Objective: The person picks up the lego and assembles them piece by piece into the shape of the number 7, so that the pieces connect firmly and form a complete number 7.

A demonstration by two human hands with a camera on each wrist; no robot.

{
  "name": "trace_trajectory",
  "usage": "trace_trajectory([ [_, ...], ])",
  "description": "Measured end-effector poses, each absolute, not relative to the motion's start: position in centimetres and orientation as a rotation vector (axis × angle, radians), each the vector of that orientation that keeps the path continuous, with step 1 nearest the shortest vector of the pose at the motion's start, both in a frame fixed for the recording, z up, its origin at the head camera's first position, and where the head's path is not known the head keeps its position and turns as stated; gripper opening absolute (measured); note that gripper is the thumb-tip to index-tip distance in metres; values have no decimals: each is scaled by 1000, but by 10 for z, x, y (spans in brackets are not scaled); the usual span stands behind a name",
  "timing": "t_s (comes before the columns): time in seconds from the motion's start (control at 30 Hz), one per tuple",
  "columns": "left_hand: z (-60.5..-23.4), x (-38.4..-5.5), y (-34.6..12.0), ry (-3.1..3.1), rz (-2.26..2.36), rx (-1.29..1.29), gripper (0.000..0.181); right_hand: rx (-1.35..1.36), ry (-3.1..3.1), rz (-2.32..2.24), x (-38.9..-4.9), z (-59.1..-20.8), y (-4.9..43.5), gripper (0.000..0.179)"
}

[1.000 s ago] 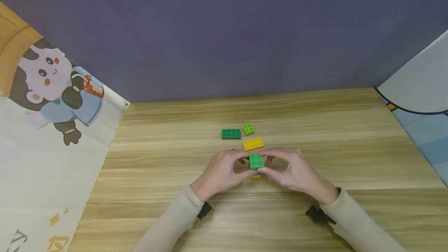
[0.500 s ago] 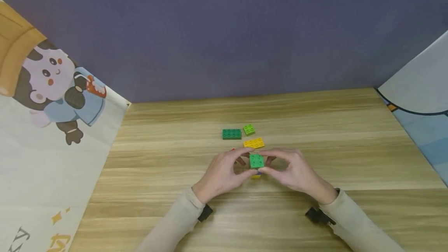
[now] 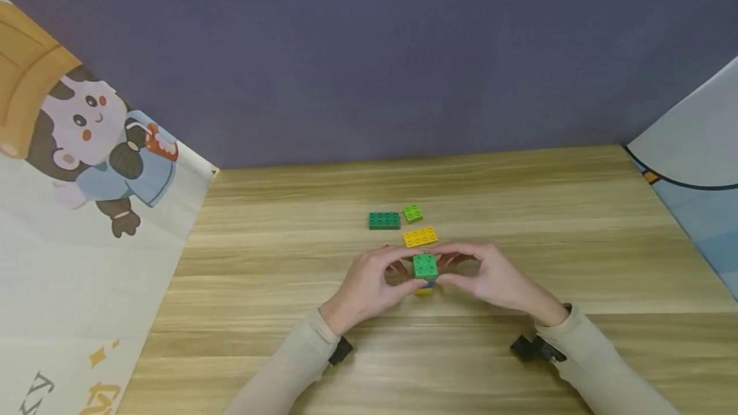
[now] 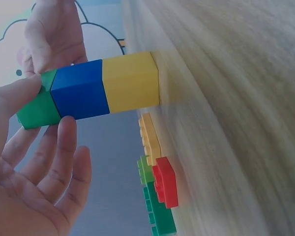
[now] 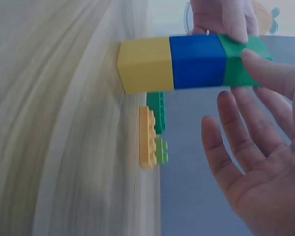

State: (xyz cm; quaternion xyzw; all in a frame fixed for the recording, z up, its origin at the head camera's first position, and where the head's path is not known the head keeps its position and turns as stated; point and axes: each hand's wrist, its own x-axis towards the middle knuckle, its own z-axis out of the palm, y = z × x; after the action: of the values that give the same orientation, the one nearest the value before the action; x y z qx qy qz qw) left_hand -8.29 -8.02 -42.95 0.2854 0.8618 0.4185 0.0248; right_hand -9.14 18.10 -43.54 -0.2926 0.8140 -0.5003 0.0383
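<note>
A tower of three bricks stands upright on the table: a yellow brick (image 4: 131, 81) at the bottom, a blue brick (image 4: 81, 89) in the middle, a green brick (image 3: 425, 266) on top. My left hand (image 3: 366, 284) pinches the green brick, its thumb at the near side and its index finger reaching behind. From the other side, my right hand (image 3: 498, 279) also holds that brick, with its thumb at the near right corner. The lower fingers of both hands are spread loosely beside the tower, as the wrist views show. The green brick's far side is hidden in the head view.
Behind the tower lie a dark green brick (image 3: 384, 221), a small lime brick (image 3: 412, 213) and a flat yellow brick (image 3: 420, 237). A red brick (image 4: 165, 182) lies near my left hand, mostly covered in the head view. A dark wall (image 3: 392, 63) rises behind the table.
My right hand has shifted slightly right, and its thumb has slid from the green brick's near face toward the corner. The left hand keeps its hold; the tower stays in place.
</note>
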Motion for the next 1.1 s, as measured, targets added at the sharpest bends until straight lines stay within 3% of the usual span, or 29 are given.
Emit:
trace_trajectory([
  [0.33, -431, -82, -80, 2654, 1309, 850, 48, -710, 2542, -1588, -109, -449, 188, 31],
  [0.7, -430, -84, -78, 2649, 1323, 848, 48, -453, 2556, -1504, -125, -454, 190, 34],
  [1.1, -431, -92, -74, 2647, 1326, 802, 48, -445, 2557, -1489, -151, -468, 186, 32],
])
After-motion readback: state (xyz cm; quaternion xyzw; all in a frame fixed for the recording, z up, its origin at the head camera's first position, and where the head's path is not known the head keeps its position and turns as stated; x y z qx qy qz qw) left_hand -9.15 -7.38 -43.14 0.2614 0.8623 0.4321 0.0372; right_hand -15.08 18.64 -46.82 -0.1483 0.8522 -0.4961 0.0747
